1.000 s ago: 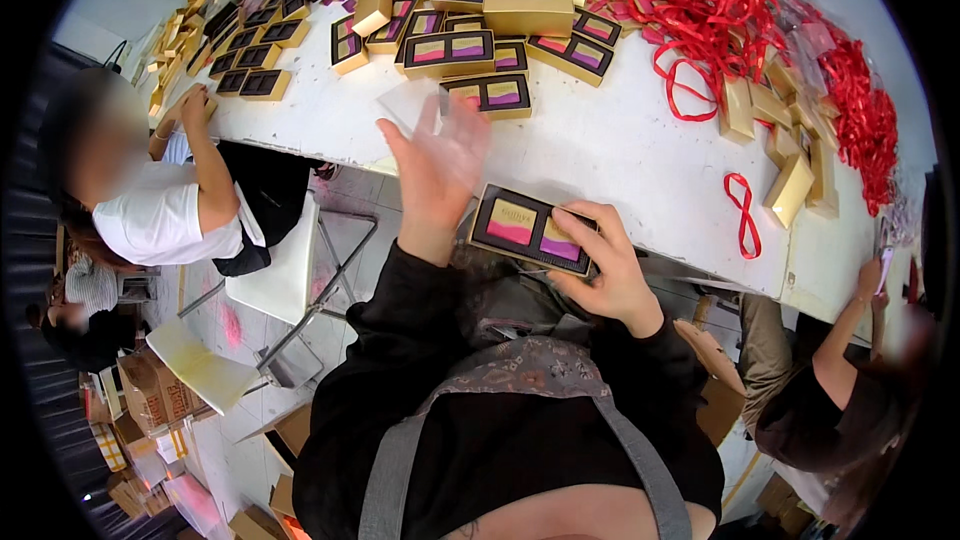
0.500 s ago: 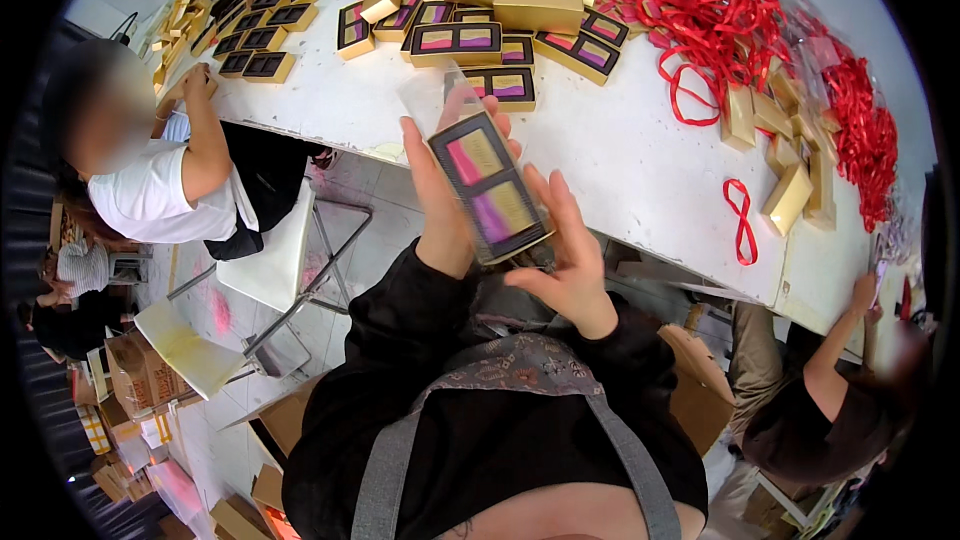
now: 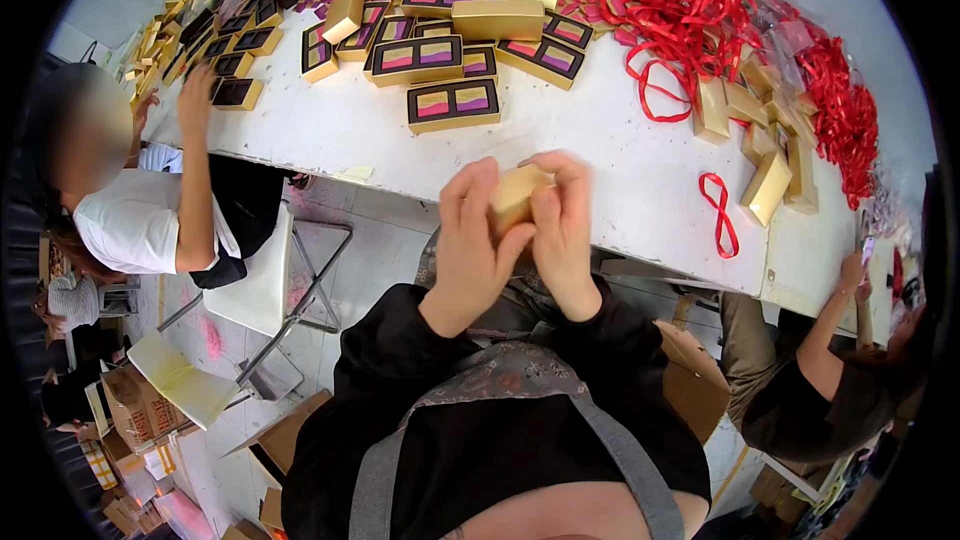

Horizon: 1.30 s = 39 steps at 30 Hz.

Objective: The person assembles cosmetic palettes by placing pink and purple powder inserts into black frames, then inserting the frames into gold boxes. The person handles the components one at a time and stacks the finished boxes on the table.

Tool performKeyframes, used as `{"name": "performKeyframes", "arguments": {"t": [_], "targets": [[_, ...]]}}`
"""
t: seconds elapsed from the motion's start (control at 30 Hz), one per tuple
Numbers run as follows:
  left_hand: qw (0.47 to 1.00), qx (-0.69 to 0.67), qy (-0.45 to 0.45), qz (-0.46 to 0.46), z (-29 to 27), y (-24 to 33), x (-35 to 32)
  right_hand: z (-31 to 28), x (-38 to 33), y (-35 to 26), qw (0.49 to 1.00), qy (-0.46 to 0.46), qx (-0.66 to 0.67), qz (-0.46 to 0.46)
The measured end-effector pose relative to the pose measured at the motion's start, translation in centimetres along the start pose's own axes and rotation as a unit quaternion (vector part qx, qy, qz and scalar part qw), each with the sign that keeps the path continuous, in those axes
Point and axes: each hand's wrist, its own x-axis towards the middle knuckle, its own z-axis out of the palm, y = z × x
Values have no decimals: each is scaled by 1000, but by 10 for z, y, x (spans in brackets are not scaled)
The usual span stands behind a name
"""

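Both my hands grip a small gold box (image 3: pixel 518 193) just in front of the table's near edge. The fingers of my left hand (image 3: pixel 468 245) wrap its left side, while my right hand (image 3: pixel 565 235) closes on the right end. Only the plain gold side shows; the rest is covered by fingers. Beyond my hands on the table lies an open gold box (image 3: pixel 452 108) with two black-framed compartments, one pink and gold, one purple and gold. Behind it, several similar filled boxes (image 3: pixel 415 58) lie loosely stacked, with a plain gold box (image 3: pixel 497 20) on top.
Red ribbons (image 3: pixel 690 30) are heaped at the back right, and one ribbon loop (image 3: pixel 720 215) lies nearer. Gold boxes (image 3: pixel 767 187) are piled beside it. Empty black-lined boxes (image 3: pixel 237 93) stand at the left, by a co-worker (image 3: pixel 150 220). Another person (image 3: pixel 830 390) sits at the right.
The box in my hands has turned from its open, coloured face to a plain gold side. My right hand has closed onto it. The left co-worker's arm has lifted.
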Motion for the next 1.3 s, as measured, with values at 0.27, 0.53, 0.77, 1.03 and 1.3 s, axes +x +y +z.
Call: {"name": "performKeyframes", "arguments": {"t": [0.27, 0.53, 0.77, 1.03, 1.3], "targets": [[911, -320, -154, -210, -6, -28, -11, -13, -19, 30, 991, -19, 133, 17], [943, -254, -114, -180, -10, -22, -21, -30, -3, 8, 927, -108, 239, 270], [941, -242, -137, -193, -12, -14, -15, -33, -15, 5, 964, -119, 147, 185], [952, -167, -256, 31, 45, 4, -5, -113, -58, -19, 992, -97, -13, 80], [988, -61, -137, 47, 57, -15, 51, -247, 0, 23, 701, 219, -673, -81]]}}
